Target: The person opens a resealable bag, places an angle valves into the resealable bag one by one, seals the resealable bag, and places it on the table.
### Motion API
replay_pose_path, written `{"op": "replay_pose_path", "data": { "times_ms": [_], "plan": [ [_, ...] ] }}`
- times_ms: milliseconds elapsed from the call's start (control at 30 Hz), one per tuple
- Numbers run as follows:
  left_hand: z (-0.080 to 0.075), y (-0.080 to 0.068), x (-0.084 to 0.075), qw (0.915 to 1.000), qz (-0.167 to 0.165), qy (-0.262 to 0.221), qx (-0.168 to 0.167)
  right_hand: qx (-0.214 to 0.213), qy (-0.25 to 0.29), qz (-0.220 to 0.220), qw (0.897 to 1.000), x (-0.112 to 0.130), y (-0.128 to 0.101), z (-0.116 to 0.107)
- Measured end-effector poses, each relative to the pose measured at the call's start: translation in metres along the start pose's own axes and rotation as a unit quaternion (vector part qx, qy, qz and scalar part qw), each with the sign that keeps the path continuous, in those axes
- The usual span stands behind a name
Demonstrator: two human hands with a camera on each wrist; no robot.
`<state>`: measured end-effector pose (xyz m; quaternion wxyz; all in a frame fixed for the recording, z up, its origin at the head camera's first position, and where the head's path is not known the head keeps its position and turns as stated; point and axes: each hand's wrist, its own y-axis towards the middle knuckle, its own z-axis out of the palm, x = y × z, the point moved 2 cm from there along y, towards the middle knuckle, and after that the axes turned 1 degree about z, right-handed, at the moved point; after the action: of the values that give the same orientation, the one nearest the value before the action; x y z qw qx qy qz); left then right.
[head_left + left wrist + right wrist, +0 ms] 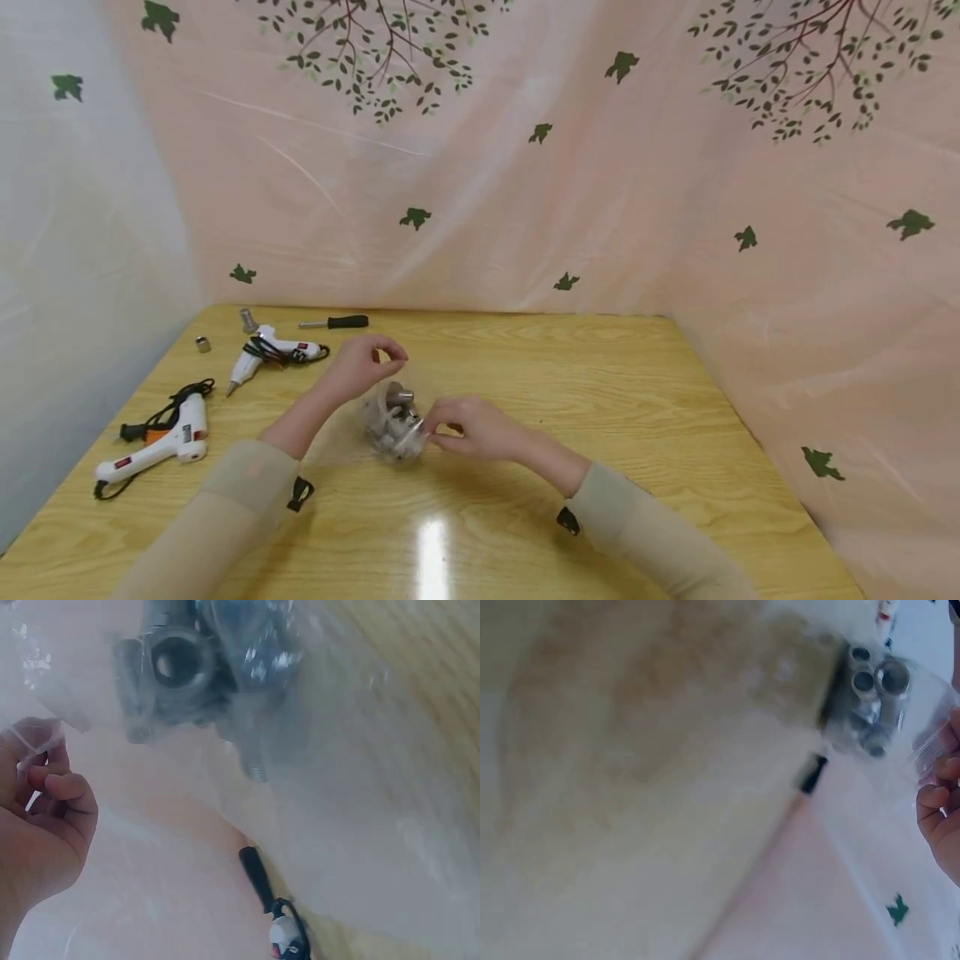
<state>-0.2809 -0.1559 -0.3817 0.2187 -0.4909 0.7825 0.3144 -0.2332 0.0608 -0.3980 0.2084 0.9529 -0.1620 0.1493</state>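
A clear plastic bag [392, 432] filled with metal sockets [892, 677] is held just over the middle left of the table. My left hand [363, 364] pinches the film at the bag's upper left. At its right side, the fingertips of my right hand [480, 429] pinch another part of the film. The left wrist view has the left hand [45, 817] gripping the thin plastic, while the metal pieces [180, 664] look blurred through it. Only part of the right hand [941, 795] shows in the right wrist view.
Two white glue guns [168, 443] with black cords lie on the left of the wooden table [600, 375], the second glue gun [251, 358] farther back. A black-handled driver [348, 322], a metal socket [247, 320] and a smaller socket [202, 344] lie near the back. Patterned sheeting [480, 167] surrounds the table.
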Motion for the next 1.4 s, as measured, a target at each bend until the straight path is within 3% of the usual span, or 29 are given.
{"op": "replay_pose_path", "data": {
  "times_ms": [233,367,533,667,800,900,1033,1133,1233,1400],
  "plan": [
    [-0.030,0.004,-0.031,0.9944,-0.012,-0.010,-0.105,-0.058,-0.017,0.001,0.998,0.007,-0.007,-0.049],
    [-0.052,0.008,-0.053,0.9867,-0.027,-0.036,-0.156,-0.066,-0.025,0.018,0.997,0.008,-0.009,-0.082],
    [-0.074,0.006,-0.083,0.9793,-0.061,-0.033,-0.190,-0.068,0.004,0.021,0.997,0.008,-0.009,-0.123],
    [-0.080,0.001,-0.102,0.9832,-0.090,-0.017,-0.158,-0.078,-0.017,-0.001,0.997,0.007,-0.010,-0.154],
    [-0.075,0.001,-0.113,0.9907,-0.103,-0.010,-0.088,-0.088,-0.087,-0.026,0.992,0.001,-0.016,-0.175],
    [-0.065,0.002,-0.115,0.9946,-0.098,-0.012,-0.032,-0.085,-0.096,-0.026,0.991,-0.005,-0.026,-0.178],
    [-0.052,0.000,-0.107,0.9939,-0.080,-0.074,0.016,-0.098,-0.083,-0.019,0.991,-0.017,-0.036,-0.172],
    [-0.048,-0.005,-0.099,0.9900,-0.045,-0.132,0.023,-0.122,-0.081,-0.013,0.989,-0.022,-0.043,-0.168],
    [-0.044,-0.012,-0.092,0.9913,-0.009,-0.131,0.012,-0.139,-0.082,-0.008,0.987,-0.025,-0.048,-0.167],
    [-0.034,-0.017,-0.084,0.9913,0.028,-0.103,-0.077,-0.156,-0.092,-0.015,0.983,-0.032,-0.051,-0.167]
  ]
}}
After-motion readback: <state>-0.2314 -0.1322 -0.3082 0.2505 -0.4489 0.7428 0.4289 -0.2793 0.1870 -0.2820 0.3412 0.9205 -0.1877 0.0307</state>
